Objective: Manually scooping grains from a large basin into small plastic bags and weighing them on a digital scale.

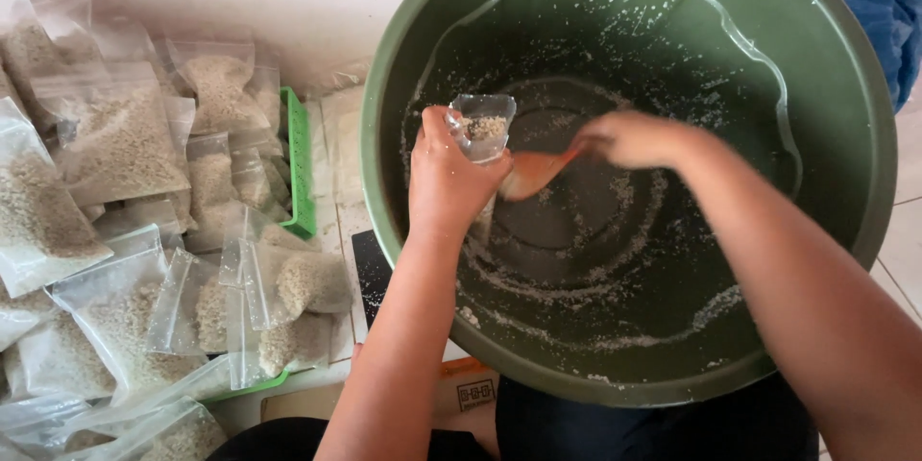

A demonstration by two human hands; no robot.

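My left hand (447, 178) grips a small clear plastic bag (483, 125) with a little pale grain in it, held over the inside of a large green basin (826, 106). My right hand (629, 137) holds an orange-brown spoon (533, 173), its bowl just below and to the right of the bag's mouth. Thin trails and specks of the pale grain cling to the basin's bottom and walls.
Several filled clear bags of grain (115, 144) lie piled on the left, some over a green tray (298, 163). A dark flat object (373, 269) lies under the basin's left edge. Blue cloth (879, 0) shows at the top right.
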